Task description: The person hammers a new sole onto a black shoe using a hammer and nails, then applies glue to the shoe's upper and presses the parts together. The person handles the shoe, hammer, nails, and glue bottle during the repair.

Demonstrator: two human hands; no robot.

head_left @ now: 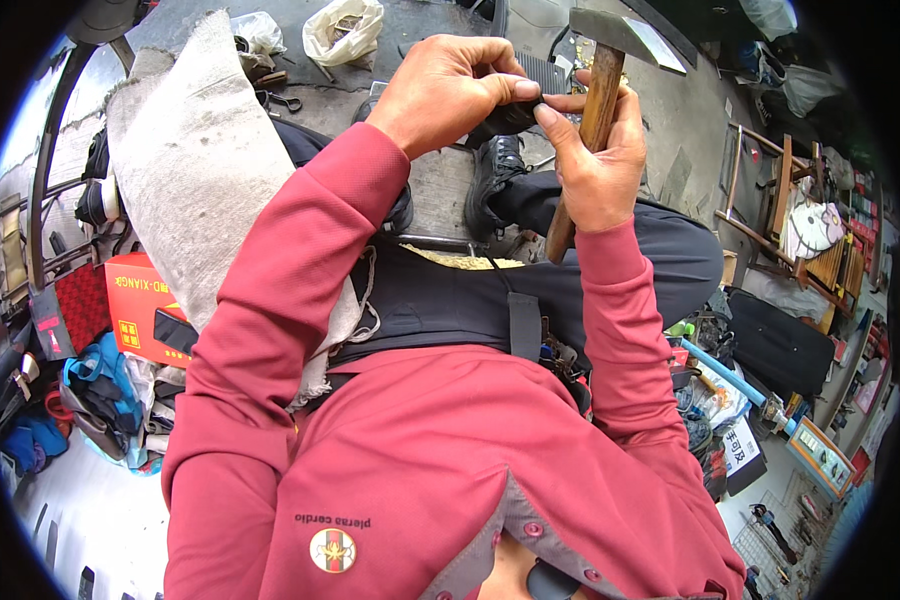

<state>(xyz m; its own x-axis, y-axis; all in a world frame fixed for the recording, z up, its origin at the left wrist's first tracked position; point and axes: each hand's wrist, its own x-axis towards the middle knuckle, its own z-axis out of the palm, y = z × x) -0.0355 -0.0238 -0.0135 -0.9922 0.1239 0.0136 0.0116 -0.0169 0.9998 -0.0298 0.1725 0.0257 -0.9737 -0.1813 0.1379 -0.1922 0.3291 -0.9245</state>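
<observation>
Out in front of my lap, my left hand (448,95) is closed, its thumb and fingers pinching a small black piece (510,118). My right hand (602,165) touches the same piece with thumb and forefinger. Across that palm it also grips a hammer (600,100), wooden handle pointing down toward my thigh and metal head up. Much of the black piece is hidden by my fingers, so its kind is unclear. Just beyond the fingertips shows a ribbed dark grey surface (543,73). A pale, stained cloth (195,170) drapes over my left leg.
Below my hands are my black shoes (498,180). A white plastic bag (343,32) stands open ahead. To my left sits a red-orange box (142,300) near bags and cloths. On the right are a wooden folding chair (782,200), a black case (778,340) and a blue tube (725,372).
</observation>
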